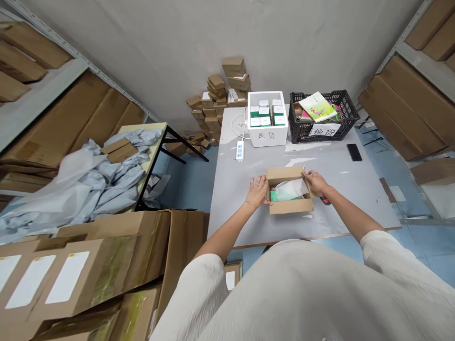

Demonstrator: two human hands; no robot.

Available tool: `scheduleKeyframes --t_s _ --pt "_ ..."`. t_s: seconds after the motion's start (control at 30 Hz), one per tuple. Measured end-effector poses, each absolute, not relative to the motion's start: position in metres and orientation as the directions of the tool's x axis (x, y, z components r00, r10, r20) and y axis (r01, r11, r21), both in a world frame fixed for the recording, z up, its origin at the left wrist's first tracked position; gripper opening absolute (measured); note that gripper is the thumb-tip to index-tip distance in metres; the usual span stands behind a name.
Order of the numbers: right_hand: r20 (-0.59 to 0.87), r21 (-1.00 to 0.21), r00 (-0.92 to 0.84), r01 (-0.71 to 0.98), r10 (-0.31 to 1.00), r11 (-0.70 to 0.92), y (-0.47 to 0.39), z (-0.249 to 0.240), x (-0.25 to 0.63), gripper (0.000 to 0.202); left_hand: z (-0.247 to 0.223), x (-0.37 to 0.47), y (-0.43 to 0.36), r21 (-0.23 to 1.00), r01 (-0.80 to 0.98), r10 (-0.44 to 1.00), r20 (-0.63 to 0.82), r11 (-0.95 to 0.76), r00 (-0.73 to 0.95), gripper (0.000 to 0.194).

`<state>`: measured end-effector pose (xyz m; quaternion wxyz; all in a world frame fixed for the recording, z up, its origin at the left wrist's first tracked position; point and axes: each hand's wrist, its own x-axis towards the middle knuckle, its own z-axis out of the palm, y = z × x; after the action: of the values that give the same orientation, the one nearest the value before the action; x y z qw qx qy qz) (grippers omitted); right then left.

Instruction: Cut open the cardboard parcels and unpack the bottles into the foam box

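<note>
A small open cardboard box (pixel 290 206) lies in front of me on the grey table, its flaps spread. My left hand (pixel 258 192) grips its left end, with the thumb near the front corner and the fingers along the side. At the opposite end, my right hand (pixel 315 183) holds the right flap near the back corner. Inside the box is a white, translucent sheet of wrapping (pixel 289 188) over something green (pixel 280 195), mostly hidden. A red and black tool (pixel 324 200), perhaps a box cutter, lies partly hidden beside the box, near my right wrist.
At the table's (pixel 234 213) back stand a white foam box (pixel 267 137) of green-and-white cartons and a black crate (pixel 323 135) with books. A power strip (pixel 240 150) and a phone (pixel 354 152) lie nearby. Stacked cartons (pixel 152 246) crowd the left; shelves flank both sides.
</note>
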<state>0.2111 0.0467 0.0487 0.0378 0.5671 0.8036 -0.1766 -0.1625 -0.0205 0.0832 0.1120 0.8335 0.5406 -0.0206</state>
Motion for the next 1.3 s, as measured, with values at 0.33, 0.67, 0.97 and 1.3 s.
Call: scheduleKeyframes --t_s 0.33,0.67,0.97,1.3 --pt "-0.285 -0.206 -0.347 0.933 0.894 0.296 0.046 0.049 0.209 0.074 0.088 -0.174 -0.020 0.109 0.914 0.878 -0.253 -0.391 0.406 0.129" --pt "-0.256 -0.225 -0.329 0.935 0.909 0.275 0.045 0.051 0.207 0.065 0.074 -0.152 -0.013 0.066 0.942 0.854 -0.404 -0.330 0.328 0.152" --pt "-0.273 -0.231 -0.286 0.946 0.919 0.226 0.038 0.057 0.200 0.062 0.053 -0.137 0.011 0.241 0.927 0.762 -0.530 -0.286 0.373 0.164" --pt "-0.211 -0.347 -0.280 0.917 0.937 0.196 0.031 0.059 0.204 0.064 0.042 -0.157 0.010 0.380 0.877 0.757 -0.468 -0.293 0.456 0.163"
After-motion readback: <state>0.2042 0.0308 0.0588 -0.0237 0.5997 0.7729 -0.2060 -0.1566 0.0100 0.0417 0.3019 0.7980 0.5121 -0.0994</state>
